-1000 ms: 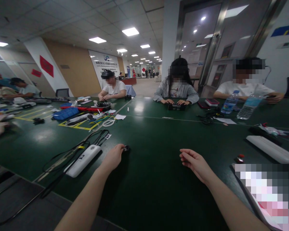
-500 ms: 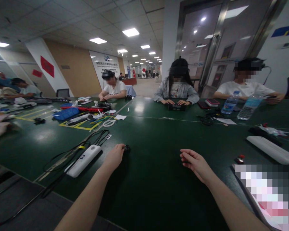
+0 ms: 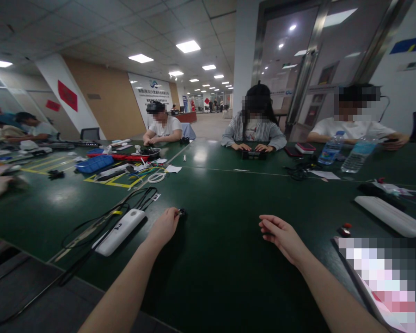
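Note:
My left hand (image 3: 165,226) is closed, its fingertips pinching a small dark object (image 3: 182,212) just over the green table (image 3: 215,259). That object is too small and too dark for me to tell its kind. Across from it, my right hand (image 3: 280,235) hovers near the table with fingers loosely curled and slightly apart, and nothing shows in it. To the left of my left hand lies a white power bank-like box (image 3: 119,232) marked "2", with black cables (image 3: 125,203) beside it.
A tablet-like device (image 3: 353,277) with a blurred screen lies at the right, below a small red-topped item (image 3: 345,229) and a long white case (image 3: 391,215). Two water bottles (image 3: 358,155) stand farther back. A blue tray (image 3: 95,163) sits far left. Several people sit around the table.

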Tool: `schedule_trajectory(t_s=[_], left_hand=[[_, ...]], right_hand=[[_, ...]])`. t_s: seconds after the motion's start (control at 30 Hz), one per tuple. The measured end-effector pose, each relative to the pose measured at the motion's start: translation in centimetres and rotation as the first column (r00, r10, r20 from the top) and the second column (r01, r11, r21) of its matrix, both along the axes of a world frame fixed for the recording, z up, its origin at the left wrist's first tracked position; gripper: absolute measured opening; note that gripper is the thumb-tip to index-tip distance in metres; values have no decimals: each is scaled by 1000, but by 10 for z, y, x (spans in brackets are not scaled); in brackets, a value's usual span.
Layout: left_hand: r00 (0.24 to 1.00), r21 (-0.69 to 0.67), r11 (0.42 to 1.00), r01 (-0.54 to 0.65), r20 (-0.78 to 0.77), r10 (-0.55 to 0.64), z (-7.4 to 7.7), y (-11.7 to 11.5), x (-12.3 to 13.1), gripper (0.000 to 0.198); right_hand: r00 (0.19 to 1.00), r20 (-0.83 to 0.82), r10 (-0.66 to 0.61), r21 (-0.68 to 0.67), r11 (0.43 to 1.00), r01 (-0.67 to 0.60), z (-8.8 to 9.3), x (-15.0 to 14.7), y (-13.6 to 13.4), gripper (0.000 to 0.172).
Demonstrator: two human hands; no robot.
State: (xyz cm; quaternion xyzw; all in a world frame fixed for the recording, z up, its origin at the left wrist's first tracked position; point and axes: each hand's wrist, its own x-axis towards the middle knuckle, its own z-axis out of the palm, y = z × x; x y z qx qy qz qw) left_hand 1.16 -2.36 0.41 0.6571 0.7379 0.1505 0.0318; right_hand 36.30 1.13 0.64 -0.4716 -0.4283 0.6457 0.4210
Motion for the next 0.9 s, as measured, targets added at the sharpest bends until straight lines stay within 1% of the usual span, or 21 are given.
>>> schedule_trajectory(t_s=[0.23,0.3,0.4,0.53,0.6,0.7,0.83,0.9], left_hand=[[996,21,999,34,84,-35,0,0,-3,19],[994,24,999,27,101,-30,0,0,-4,20],[993,27,999,26,113,-28,0,-1,-4,20],[991,51,996,78,108,-83,2,-2,-3,17],[990,72,994,85,105,-93,2,-2,-4,18],[989,97,993,61,125,-73,-1,1,-7,23],[985,122,992,16,167,-36,-6,5,-12,19],[980,111,994,-17,198,-6,-7,5,-12,21]], right_hand=[[1000,-5,-4,-1,1000,4,-1,0,1,20],[1000,-6,5,-1,1000,-5,-4,1,1,21],[1000,-10,13,10,1000,-13,-7,2,3,22],[1000,-4,9,14,1000,-9,-7,2,4,23],[1000,2,7,9,1000,-7,-6,1,3,23],[1000,5,6,16,1000,-6,-6,2,3,23],[1000,2,6,26,1000,-6,-9,2,4,24],[1000,1,6,23,1000,-6,-8,2,4,24]])
